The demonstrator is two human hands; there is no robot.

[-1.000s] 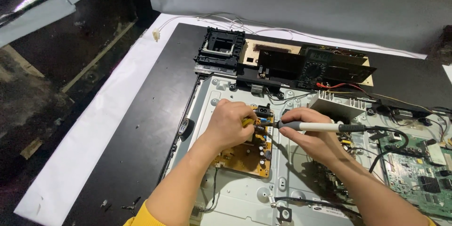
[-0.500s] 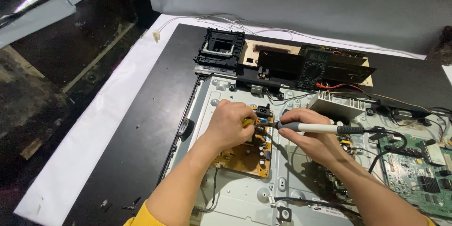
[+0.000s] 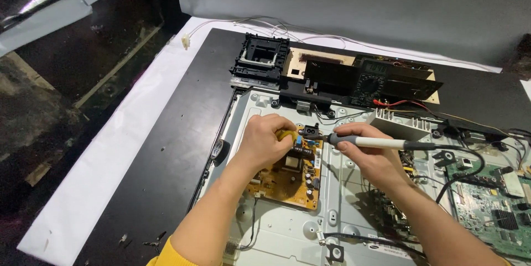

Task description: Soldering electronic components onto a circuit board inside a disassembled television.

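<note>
Fingers of the left hand [image 3: 264, 143] pinch the yellow board [image 3: 287, 174] mid-desk; the right hand [image 3: 365, 152] grips an iron [image 3: 376, 143]. A slip could scorch neighbouring parts or fingertips.

**Hands at a yellow circuit board on an open chassis**

The left hand [image 3: 264, 143] rests curled on the upper corner of a yellow circuit board [image 3: 287, 180], fingers bent over its top edge. The right hand [image 3: 369, 152] holds a soldering iron [image 3: 381, 143] pen-fashion, its grip closed round the pale handle, the tip pointing left at a black connector [image 3: 310, 132] on the board. The board lies on a silver metal chassis [image 3: 287, 233], which sits on the black tabletop [image 3: 166, 150]. A green circuit board [image 3: 492, 205] lies far right, a dark multimeter [image 3: 373, 80] behind
</note>
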